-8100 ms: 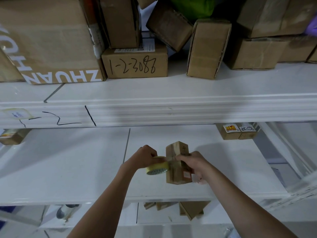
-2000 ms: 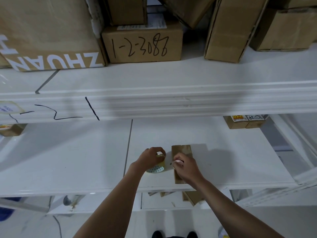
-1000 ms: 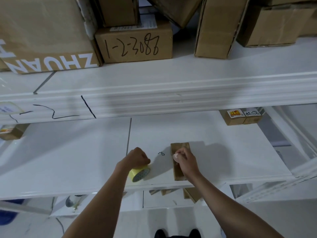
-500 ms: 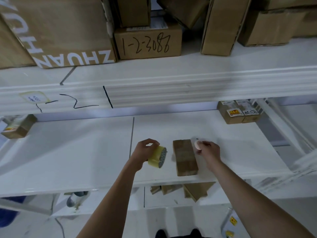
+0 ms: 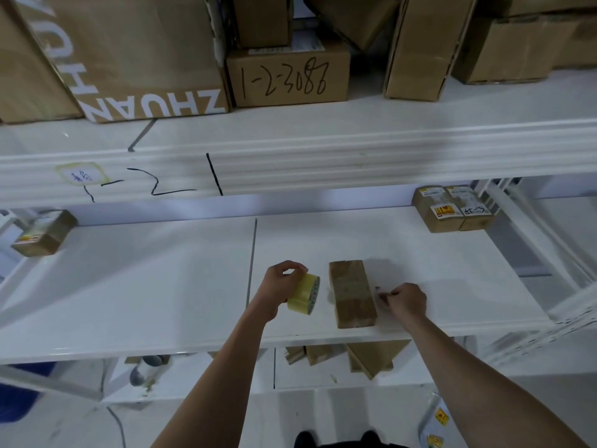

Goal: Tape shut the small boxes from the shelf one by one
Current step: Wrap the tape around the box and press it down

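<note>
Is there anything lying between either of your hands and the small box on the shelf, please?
Nothing visible does. The small box lies flat on the white shelf between the hands. The left hand holds the tape roll just left of it; the right hand rests just right of it, with bare shelf in both gaps.

Both bare forearms reach up and forward from the bottom of the view, side by side and apart. The left hand [image 5: 280,283] is turned knuckles-up, fingers curled round a roll it holds. The right hand [image 5: 406,300] is low, its fingers curled and pointing left — they seem to pinch something tiny, though the grip is too small to make out.
</note>
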`<state>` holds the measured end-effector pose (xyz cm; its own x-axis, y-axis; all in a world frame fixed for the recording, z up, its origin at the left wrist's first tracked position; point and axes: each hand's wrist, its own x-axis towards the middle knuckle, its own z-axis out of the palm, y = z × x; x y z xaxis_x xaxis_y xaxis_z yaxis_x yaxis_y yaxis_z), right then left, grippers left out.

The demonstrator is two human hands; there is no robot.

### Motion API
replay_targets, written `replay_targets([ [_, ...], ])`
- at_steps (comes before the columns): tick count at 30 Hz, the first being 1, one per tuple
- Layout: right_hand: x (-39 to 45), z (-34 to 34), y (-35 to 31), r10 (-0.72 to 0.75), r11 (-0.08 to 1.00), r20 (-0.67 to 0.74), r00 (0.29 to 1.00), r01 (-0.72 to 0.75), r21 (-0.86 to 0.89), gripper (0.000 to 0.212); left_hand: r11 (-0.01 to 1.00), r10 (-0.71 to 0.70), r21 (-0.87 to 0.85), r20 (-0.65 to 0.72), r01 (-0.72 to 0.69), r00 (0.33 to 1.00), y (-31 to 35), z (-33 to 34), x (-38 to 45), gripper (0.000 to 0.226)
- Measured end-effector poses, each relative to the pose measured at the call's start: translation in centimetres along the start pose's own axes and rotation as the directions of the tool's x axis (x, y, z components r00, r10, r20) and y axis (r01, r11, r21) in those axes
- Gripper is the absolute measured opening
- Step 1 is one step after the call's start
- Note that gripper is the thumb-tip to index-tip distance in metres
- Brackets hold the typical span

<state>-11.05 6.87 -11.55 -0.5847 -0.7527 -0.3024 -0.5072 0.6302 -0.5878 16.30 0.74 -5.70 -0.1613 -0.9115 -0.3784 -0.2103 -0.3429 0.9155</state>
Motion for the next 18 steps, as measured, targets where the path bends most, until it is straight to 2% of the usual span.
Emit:
replay_targets([
  [4,-0.3,-0.4,-0.6,0.029,0.997,-0.011,1.0,-0.03,-0.076,0.035,1.0,0.005,-0.012,0.022,-0.005,1.0,0.0,0.5,0.0,0.021],
  [6,-0.8,-0.8,-1.9,0.017,0.996,-0.083,0.996,-0.024,-0.083,0.03,1.0,0.012,-0.003,0.031,-0.012,0.999,0.0,0.7,0.0,0.021],
  [9,-2.1,-1.4,-5.5,-0.141,0.99,-0.224,0.964,0.143,-0.005,0.02,0.999,0.037,0.009,0.059,-0.037,0.998,0.0,0.9,0.0,0.019],
  [11,-3.2,-1.8,-8.4,-0.265,0.953,-0.113,0.958,0.278,0.117,0.022,0.998,0.053,0.011,0.077,-0.054,0.996,0.1,1.0,-0.2,0.017],
  [13,-4.4,-1.9,-11.0,-0.343,0.931,0.147,0.928,0.315,0.183,0.028,0.998,0.065,0.009,0.095,-0.066,0.993,0.2,1.1,-0.3,0.015],
  [15,-5.4,-1.8,-12.7,-0.368,0.93,0.339,0.866,0.333,0.158,0.031,0.998,0.067,0.005,0.105,-0.068,0.992,0.4,1.3,-0.6,0.012],
  [18,-6.2,-1.6,-13.8,-0.39,0.921,0.404,0.828,0.362,0.146,0.024,0.997,0.072,-0.005,0.114,-0.072,0.991,0.7,1.4,-1.3,0.009],
])
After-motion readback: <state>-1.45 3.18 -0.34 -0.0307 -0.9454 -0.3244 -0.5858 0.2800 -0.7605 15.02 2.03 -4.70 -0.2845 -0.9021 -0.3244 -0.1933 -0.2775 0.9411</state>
